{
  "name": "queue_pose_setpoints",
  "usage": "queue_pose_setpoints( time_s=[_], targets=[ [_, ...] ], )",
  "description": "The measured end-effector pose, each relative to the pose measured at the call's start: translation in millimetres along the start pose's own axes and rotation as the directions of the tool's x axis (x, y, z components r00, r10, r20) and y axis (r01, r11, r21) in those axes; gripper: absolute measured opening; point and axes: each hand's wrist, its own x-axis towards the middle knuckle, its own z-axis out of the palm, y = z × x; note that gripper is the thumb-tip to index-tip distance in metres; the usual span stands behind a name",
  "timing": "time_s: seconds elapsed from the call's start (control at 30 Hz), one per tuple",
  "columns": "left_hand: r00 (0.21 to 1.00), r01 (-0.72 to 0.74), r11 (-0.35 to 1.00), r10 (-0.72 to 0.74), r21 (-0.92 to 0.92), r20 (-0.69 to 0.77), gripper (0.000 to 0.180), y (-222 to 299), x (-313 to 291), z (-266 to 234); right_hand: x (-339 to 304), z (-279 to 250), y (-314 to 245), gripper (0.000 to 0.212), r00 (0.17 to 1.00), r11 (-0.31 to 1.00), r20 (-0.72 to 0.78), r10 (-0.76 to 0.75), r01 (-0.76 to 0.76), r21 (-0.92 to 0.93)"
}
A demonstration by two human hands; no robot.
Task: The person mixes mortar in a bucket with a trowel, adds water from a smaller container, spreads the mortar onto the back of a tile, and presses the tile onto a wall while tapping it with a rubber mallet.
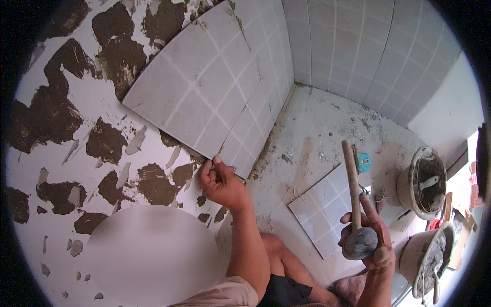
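My left hand (221, 183) is closed in a pinch at the edge of the grey grid-patterned wall tiles (204, 87), where a joint between two of them meets the edge. Whatever may be between its fingertips is too small to make out. In my right hand (377, 250) is a rubber mallet (360, 243), gripped around its dark round head, with the wooden handle pointing up and away. The mallet is clear of the wall. Beside the tiles, the white wall (97, 92) carries brown patches of mortar.
A loose tile (323, 212) lies on the dusty floor (317, 117), near a turquoise tape measure (363, 161). To the right stand two buckets, one holding a white-handled tool (429, 182), the other (409, 258) holding grey mix and a trowel. Thin string (271, 215) lies near my knee.
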Motion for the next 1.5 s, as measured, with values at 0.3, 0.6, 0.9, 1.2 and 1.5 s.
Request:
queue_pose_setpoints(
  time_s=[0.3, 0.6, 0.9, 1.2, 1.5],
  targets=[
    [0.997, -0.072, 0.997, 0.072, -0.010, 0.008, 0.016, -12.1, 6.2, -8.9, 57.6, 11.3, -36.2, 0.105, 0.991, 0.988, -0.017, -0.135, 0.136, 0.070],
    [0.999, -0.035, 0.999, 0.035, -0.040, -0.005, 0.017, -7.8, 6.7, -7.9, 99.0, -5.4, -38.2, 0.070, 0.926, 0.927, 0.039, -0.375, 0.373, 0.045],
    [1.000, -0.019, 0.999, 0.019, -0.028, 0.000, 0.017, -9.8, 7.8, -9.3, 149.6, 28.1, -61.4, 0.053, 0.853, 0.857, -0.094, -0.513, 0.505, -0.100],
    [1.000, -0.010, 0.999, 0.009, -0.044, -0.017, 0.013, -6.6, 8.8, -8.4, 184.5, 49.6, -76.3, 0.046, 0.872, 0.869, -0.056, -0.486, 0.489, 0.073],
    [0.999, -0.024, 0.990, 0.027, -0.138, 0.019, 0.012, -16.3, 10.4, -12.5, 190.0, 49.5, -79.2, 0.043, 0.884, 0.871, -0.056, -0.464, 0.467, 0.151]
  ],
)
